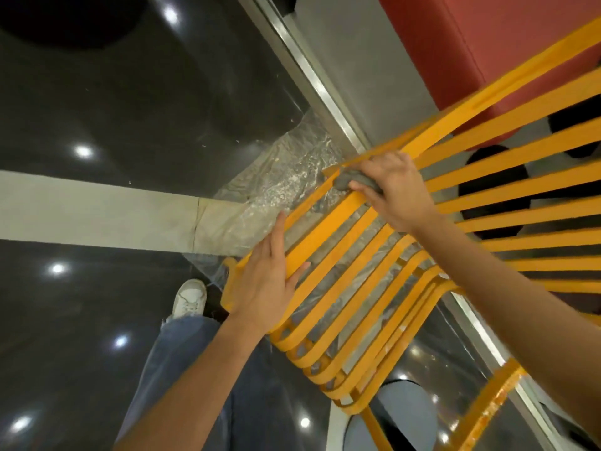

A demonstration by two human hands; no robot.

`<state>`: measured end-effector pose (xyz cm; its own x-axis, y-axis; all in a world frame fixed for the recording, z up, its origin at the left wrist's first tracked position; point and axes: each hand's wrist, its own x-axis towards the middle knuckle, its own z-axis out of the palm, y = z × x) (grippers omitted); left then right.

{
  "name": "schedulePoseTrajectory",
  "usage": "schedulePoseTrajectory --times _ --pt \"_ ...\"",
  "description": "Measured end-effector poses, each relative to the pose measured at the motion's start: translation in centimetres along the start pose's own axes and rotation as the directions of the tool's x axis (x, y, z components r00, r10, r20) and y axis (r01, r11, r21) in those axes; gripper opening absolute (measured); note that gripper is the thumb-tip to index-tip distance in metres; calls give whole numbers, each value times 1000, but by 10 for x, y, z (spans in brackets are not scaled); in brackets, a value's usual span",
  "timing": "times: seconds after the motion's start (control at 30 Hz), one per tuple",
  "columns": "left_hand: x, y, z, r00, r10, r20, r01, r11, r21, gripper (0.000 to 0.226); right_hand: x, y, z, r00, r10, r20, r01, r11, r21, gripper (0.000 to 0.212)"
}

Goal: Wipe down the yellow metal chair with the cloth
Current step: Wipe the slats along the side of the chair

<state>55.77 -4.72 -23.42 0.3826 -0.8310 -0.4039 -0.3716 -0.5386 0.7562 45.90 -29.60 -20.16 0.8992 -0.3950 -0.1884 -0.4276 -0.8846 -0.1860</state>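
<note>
The yellow metal chair (344, 265), made of long parallel slats, fills the centre and right of the head view. My right hand (395, 187) grips a small bunched grey cloth (353, 182) and presses it on the outer slat near the chair's far corner. My left hand (266, 278) lies with straight fingers on the near edge of the slats, holding nothing. The chair's curved slat ends point toward me; one leg (487, 415) with chipped paint runs down at lower right.
A crinkled clear plastic sheet (276, 177) lies on the glossy dark floor (113, 109) under the chair. A metal rail (312, 76) runs diagonally behind it, with a red cushioned seat (471, 50) beyond. My jeans leg and white shoe (190, 297) stand at lower left.
</note>
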Motion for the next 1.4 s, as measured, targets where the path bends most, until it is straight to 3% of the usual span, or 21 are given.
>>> schedulePoseTrajectory --times 0.07,0.17,0.27,0.37,0.53,0.67,0.83,0.9,0.97,1.07,1.17,1.23,1.3,1.4 --pt "-2 2 -1 1000 11 -23 -11 1000 -17 88 -13 -38 17 986 -137 92 127 986 109 37" --pt "-1 1 -2 999 17 -46 -18 1000 -12 97 -12 -40 13 952 -256 168 241 965 104 47" --pt "-2 2 -2 999 13 -38 -14 1000 -14 98 9 15 -14 994 -49 95 53 998 -44 66" --pt "-2 2 -1 999 13 -42 -12 1000 20 94 17 47 -29 990 142 -8 -141 968 -210 63" --pt "-2 0 1 999 22 -34 -19 997 72 89 -12 -41 15 996 39 86 -42 998 37 55" --pt "-2 -2 3 999 25 -31 -22 995 101 87 -38 -83 39 999 -43 15 41 991 126 34" --pt "-2 -5 3 999 39 -28 -36 995 88 87 -33 -78 45 975 149 -164 -125 981 147 29" --pt "-2 -6 4 999 42 -33 -40 996 85 88 -37 -92 51 935 281 -216 -221 939 263 30" --pt "-2 -7 4 999 24 -29 -22 997 74 91 -46 -112 58 855 455 -251 -295 822 487 34" --pt "-1 -10 3 999 12 -30 -11 998 55 92 -48 -148 62 663 716 -218 -278 506 817 44" --pt "0 -7 3 998 15 -66 -18 999 -32 75 -33 -172 54 420 900 -116 -256 240 936 47" --pt "-1 -3 1 997 13 -79 -22 994 -108 62 -32 -173 56 299 954 -8 -267 92 959 45" --pt "-1 -3 0 998 11 -62 -19 991 -131 58 -40 -175 63 273 949 156 -231 -93 969 38" --pt "2 -8 1 1000 -11 -13 9 989 -148 59 -62 -200 63 317 891 326 -277 -242 930 27"
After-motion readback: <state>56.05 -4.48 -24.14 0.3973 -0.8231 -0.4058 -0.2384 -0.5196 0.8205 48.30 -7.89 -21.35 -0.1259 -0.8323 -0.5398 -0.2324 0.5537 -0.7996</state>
